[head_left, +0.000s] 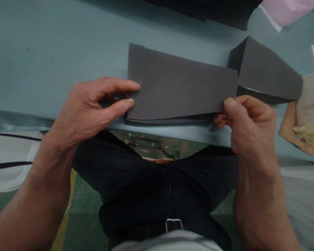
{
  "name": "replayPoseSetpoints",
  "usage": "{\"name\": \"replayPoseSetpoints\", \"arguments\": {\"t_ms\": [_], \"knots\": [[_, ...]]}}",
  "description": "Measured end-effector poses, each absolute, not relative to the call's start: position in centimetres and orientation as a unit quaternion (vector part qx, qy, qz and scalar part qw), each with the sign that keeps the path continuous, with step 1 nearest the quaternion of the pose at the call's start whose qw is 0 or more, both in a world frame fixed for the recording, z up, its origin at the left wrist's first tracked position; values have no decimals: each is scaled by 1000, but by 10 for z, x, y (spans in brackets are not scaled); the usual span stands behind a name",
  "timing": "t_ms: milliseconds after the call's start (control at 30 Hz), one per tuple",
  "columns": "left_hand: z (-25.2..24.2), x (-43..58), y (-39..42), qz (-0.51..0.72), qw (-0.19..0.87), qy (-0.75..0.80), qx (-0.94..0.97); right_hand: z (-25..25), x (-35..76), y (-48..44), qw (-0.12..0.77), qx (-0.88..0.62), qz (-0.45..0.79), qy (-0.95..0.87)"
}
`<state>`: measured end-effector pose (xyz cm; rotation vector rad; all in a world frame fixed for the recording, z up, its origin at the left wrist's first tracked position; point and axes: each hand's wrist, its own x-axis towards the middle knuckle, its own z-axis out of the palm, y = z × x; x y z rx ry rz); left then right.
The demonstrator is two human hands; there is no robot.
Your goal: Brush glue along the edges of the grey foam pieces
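Observation:
A flat dark grey sheet (pixel 180 83), foam-like in look, lies over others like it near the table's front edge. My left hand (pixel 94 108) has its thumb and index fingertip on the sheet's left edge, while its other fingers are partly hidden behind that edge. At the lower right corner, my right hand (pixel 251 122) pinches the sheet, thumb on top and fingers underneath. Along the front, the sheet's right part stands slightly lifted, with a dark gap below it. Just right of it sits a thick stack of dark grey pieces (pixel 270 71).
The blue-green table (pixel 42 52) has its front edge close to my lap. Dark material (pixel 199 10) lies at the far side, and pink material (pixel 290 14) at the far right. A brush-like thing with pale bristles (pixel 310 136) lies at the right. A white container (pixel 10 160) stands lower left.

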<state>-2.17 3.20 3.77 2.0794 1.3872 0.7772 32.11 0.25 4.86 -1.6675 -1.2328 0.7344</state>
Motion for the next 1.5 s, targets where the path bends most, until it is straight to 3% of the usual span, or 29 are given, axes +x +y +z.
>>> {"name": "replayPoseSetpoints", "arguments": {"t_ms": [1500], "knots": [[36, -15, 22, 286, 189, 513, 787, 47, 321, -8, 423, -676, 280, -535]]}}
